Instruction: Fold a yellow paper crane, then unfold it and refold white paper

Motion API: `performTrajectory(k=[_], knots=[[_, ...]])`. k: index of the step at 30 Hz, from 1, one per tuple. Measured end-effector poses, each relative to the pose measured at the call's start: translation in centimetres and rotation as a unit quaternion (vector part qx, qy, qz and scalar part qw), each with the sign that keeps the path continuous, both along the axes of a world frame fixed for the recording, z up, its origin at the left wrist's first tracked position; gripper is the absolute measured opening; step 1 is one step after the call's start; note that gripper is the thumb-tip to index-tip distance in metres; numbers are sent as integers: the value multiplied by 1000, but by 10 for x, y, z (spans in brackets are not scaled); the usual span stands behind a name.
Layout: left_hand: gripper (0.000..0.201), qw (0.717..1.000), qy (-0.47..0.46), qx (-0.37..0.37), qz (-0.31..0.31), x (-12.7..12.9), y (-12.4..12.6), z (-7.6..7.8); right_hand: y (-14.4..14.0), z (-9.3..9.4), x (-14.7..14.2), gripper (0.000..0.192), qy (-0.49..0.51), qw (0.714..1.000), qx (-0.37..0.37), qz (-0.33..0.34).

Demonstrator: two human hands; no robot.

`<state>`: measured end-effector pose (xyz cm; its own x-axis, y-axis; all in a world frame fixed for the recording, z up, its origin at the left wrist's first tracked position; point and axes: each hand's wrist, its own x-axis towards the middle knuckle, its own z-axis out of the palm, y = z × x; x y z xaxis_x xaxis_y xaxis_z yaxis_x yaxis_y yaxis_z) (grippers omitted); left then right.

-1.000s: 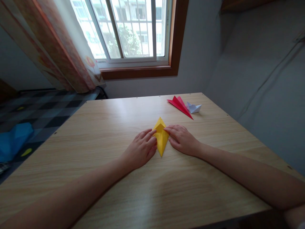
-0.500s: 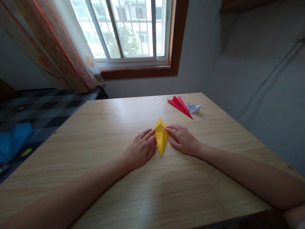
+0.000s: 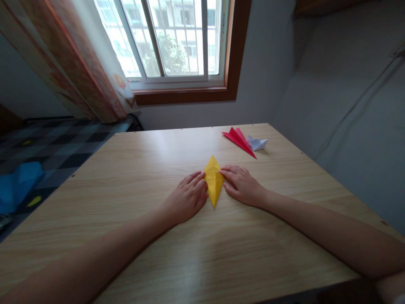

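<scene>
A yellow folded paper (image 3: 214,182), shaped like a long diamond with creases and a flap across its middle, lies on the wooden table between my hands. My left hand (image 3: 190,194) grips its left edge, fingertips on the paper and thumb tucked low beside it. On the opposite edge my right hand (image 3: 239,182) has its index fingertip on top of the paper, with the thumb against the lower right side. The paper's side corners are partly covered by my fingers.
Toward the back right of the table (image 3: 152,156) lie a red paper plane (image 3: 238,140) and a white paper boat (image 3: 258,144), touching or nearly so. Left of the table, a blue folded paper (image 3: 20,183) rests on a checked cloth (image 3: 63,141). A window is ahead.
The raised fold in the upper part of the yellow paper now lies flatter. Both hands have stayed almost in place.
</scene>
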<state>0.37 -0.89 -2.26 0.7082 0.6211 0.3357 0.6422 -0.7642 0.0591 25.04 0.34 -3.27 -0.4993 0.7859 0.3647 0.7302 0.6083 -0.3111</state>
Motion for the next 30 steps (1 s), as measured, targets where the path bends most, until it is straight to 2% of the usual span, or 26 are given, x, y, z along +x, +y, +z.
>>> performTrajectory(k=[11,16,22,30], knots=[[20,1000,-5,-27,-2,1,0,3,1,-1,0,40,-13,1000,-8,-7],[18,999,-10,-31,0,1,1,3,1,-2,0,43,25,1000,3,-2],[20,1000,8,-21,-2,1,2,3,1,-3,2,26,56,998,23,12],[21,999,-3,-34,-4,1,2,3,1,-1,1,27,16,1000,10,13]])
